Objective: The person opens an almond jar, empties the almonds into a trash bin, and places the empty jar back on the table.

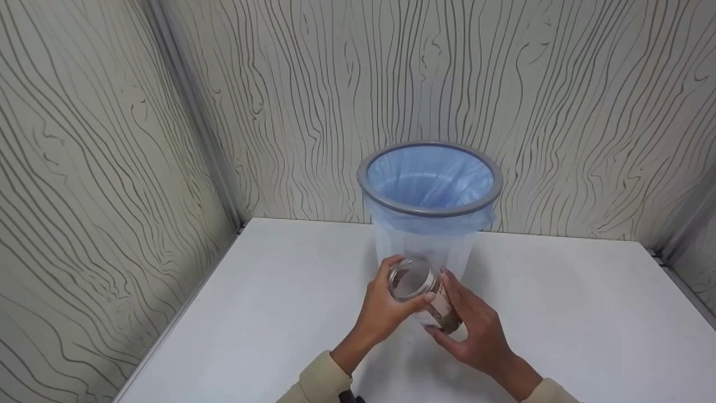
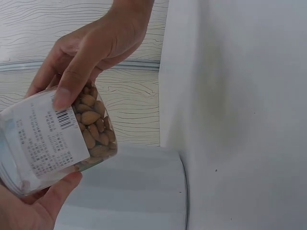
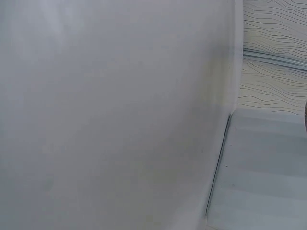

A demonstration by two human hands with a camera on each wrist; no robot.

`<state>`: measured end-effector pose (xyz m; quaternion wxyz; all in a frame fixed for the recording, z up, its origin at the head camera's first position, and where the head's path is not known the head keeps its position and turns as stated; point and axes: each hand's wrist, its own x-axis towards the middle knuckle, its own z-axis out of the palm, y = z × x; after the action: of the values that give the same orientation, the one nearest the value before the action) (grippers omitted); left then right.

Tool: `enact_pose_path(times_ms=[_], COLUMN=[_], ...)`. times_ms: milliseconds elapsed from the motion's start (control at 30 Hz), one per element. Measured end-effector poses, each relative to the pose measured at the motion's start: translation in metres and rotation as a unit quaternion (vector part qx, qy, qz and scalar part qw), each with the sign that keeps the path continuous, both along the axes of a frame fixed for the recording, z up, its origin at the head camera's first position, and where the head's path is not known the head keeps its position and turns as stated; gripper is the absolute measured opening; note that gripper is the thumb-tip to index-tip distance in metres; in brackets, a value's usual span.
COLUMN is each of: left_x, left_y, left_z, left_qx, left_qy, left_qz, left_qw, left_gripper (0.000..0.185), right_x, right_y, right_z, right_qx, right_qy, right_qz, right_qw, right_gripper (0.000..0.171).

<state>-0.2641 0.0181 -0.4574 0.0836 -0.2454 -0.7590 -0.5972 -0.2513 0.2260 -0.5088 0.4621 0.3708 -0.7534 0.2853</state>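
Both hands hold a clear jar of almonds (image 1: 443, 307) between them, tilted above the table in front of the bin. My left hand (image 1: 380, 313) grips it near the round mouth end, thumb across the side. Around the base end, my right hand (image 1: 482, 331) has its fingers and thumb on opposite sides. A white printed label with a barcode covers part of the jar (image 2: 48, 132) in the left wrist view, and brown almonds (image 2: 93, 122) lie toward its base. Whether a clear lid covers the mouth, I cannot tell. The right wrist view shows neither hand clearly.
Just beyond the hands stands a waste bin (image 1: 386, 238) with a grey rim (image 1: 430, 212) and a blue bag (image 1: 408, 173) lining it. It is on a white table (image 1: 296, 280). Wood-grain panels (image 1: 313, 112) rise behind and at the sides.
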Motion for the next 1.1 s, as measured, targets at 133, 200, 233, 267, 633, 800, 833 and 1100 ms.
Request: enact_pose_path(times_ms=[133, 200, 233, 267, 633, 800, 833, 1100], left_x=[0.0, 0.0, 0.0, 0.0, -0.006, -0.007, -0.007, -0.01], left_y=[0.001, 0.001, 0.001, 0.002, 0.002, 0.002, 0.002, 0.001], left_z=[0.001, 0.002, 0.002, 0.003, 0.006, 0.007, 0.007, 0.007], left_qx=[0.001, 0.002, 0.002, 0.002, 0.002, 0.003, 0.005, 0.015], left_qy=[0.004, 0.005, 0.005, 0.006, -0.001, -0.006, -0.007, 0.0], left_qz=[0.0, 0.001, 0.002, 0.002, 0.006, 0.003, 0.002, -0.002], left_qw=[1.0, 1.0, 1.0, 1.0, 1.0, 1.0, 1.0, 0.9999], left_gripper=[0.078, 0.077, 0.077, 0.076, 0.08, 0.081, 0.081, 0.077], right_x=[0.001, 0.001, 0.001, 0.001, -0.008, -0.01, -0.01, -0.01], right_y=[-0.002, -0.003, -0.003, -0.004, -0.007, -0.007, -0.008, -0.009], right_z=[0.005, 0.007, 0.008, 0.009, 0.012, 0.01, 0.01, 0.01], right_qx=[-0.004, -0.008, -0.009, -0.012, -0.018, -0.023, -0.025, -0.028], right_qy=[0.009, 0.013, 0.015, 0.017, 0.022, 0.021, 0.021, 0.009], right_qz=[0.012, 0.018, 0.021, 0.023, 0.017, 0.013, 0.014, 0.017], right_qw=[1.0, 1.0, 1.0, 1.0, 0.999, 0.999, 0.999, 0.999], right_gripper=[0.082, 0.081, 0.08, 0.08, 0.077, 0.077, 0.077, 0.077])
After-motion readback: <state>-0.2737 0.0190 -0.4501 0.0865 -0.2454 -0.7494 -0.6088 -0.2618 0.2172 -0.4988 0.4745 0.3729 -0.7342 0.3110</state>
